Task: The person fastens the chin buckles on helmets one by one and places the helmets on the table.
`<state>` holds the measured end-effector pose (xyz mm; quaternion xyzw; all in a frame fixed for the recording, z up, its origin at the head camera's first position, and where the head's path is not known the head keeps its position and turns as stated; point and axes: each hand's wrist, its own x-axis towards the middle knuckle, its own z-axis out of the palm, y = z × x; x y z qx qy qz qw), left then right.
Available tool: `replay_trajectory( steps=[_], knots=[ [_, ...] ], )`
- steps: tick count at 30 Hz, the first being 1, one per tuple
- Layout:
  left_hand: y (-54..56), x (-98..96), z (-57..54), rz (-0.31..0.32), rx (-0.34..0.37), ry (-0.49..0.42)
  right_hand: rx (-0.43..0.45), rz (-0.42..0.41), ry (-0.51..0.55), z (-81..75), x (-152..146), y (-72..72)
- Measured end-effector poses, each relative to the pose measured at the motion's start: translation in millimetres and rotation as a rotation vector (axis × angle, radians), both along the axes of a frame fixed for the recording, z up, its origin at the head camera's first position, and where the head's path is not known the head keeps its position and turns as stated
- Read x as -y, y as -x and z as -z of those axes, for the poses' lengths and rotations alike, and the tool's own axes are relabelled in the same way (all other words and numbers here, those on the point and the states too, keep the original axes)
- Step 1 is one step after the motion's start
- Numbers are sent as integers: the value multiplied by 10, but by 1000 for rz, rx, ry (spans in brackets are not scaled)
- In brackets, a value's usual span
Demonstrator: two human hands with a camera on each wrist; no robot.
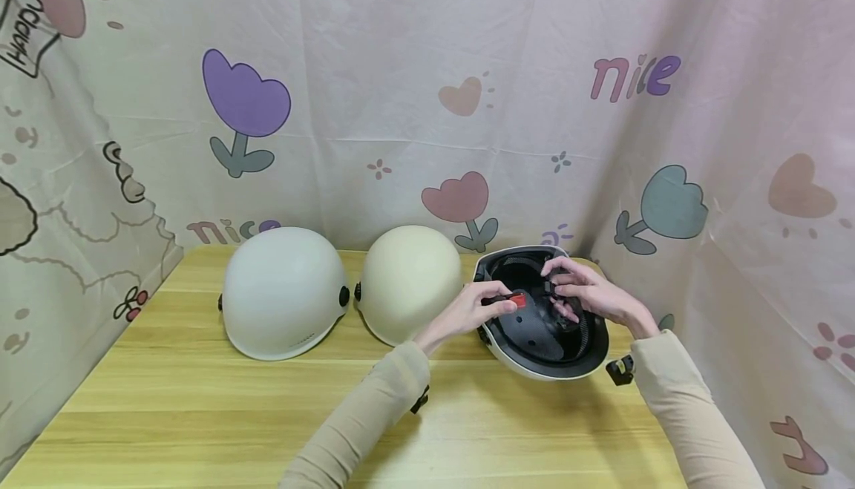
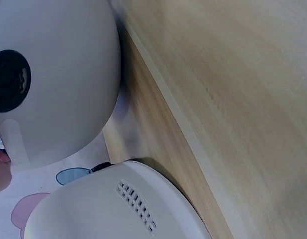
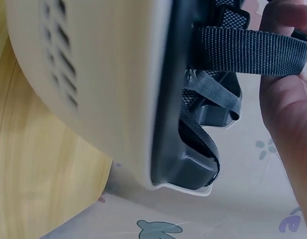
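An upturned helmet (image 1: 531, 332) with a black lining lies at the right of the table, its hollow facing up. Over its left side my left hand (image 1: 473, 308) pinches a black chin strap end that carries a red buckle piece (image 1: 518, 300). My right hand (image 1: 591, 290) is above the hollow on the other side, with its fingers bent around the other black strap. In the right wrist view this webbing strap (image 3: 248, 50) runs from the helmet's rim to the right hand. The fingertips are partly hidden there.
A light grey helmet (image 1: 283, 292) and a cream helmet (image 1: 409, 281) stand dome up on the wooden table (image 1: 220, 415), left of the upturned one. Behind them hangs a printed cloth (image 1: 374, 103), which also closes off both sides.
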<state>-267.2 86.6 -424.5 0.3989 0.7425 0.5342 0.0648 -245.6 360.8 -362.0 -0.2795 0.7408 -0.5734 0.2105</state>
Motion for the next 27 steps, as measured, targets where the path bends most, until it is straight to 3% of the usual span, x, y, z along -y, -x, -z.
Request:
replay_trajectory(
  steps=[9, 20, 27],
  knots=[
    [-6, -6, 13, -3, 8, -10, -67, 112, -61, -37, -11, -32],
    [-2, -3, 10, 3, 8, -10, -149, 162, -224, -8, 10, -28],
    [-5, 1, 4, 11, 6, -12, -251, 148, -257, -25, 21, -25]
  ],
)
